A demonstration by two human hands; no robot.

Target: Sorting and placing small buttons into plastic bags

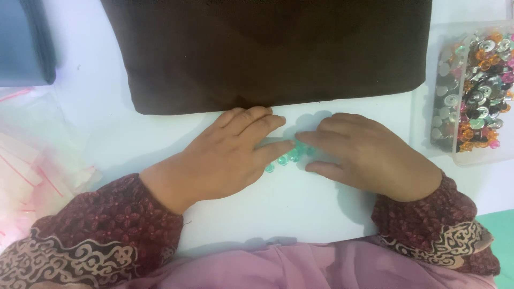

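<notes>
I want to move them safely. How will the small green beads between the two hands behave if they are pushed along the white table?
The green beads look small, smooth and glossy, so they would probably slide or scatter on the white table. They seem light, and the left hand and right hand flank the cluster, which likely keeps it together.

Ahead of you a folded dark brown cloth (267, 48) lies flat on the white surface (107, 128), its near edge running straight across. To your right stands a clear plastic box (471, 155) filled with mixed round fasteners (479, 91) in silver, orange, pink and black. At your far left corner sits a folded grey-blue fabric (24, 40). Below it, along your left, a heap of clear plastic bags (32, 160) with red strips spreads over the surface.
</notes>
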